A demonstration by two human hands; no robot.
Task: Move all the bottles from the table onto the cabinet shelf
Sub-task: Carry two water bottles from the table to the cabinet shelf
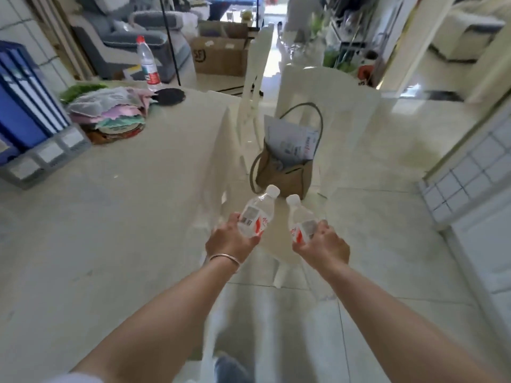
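Observation:
My left hand [231, 240] grips a small clear water bottle [257, 214] with a white cap and a red-and-white label. A second bottle of the same kind [300, 221] is held in my right hand [325, 244]. Both bottles tilt forward and hang in the air past the table's right edge, above a white chair. A taller clear bottle with a red cap [148, 63] stands upright at the far end of the cream table [124, 217]. No cabinet shelf can be made out for sure in this view.
A blue file holder in a grey tray [30, 128] and a pile of coloured cloths [110, 111] sit on the table's left. White chairs [254, 87] stand right of the table, one bearing a brown bag [284, 172]. Tiled floor lies to the right, with a white tiled unit [475, 172].

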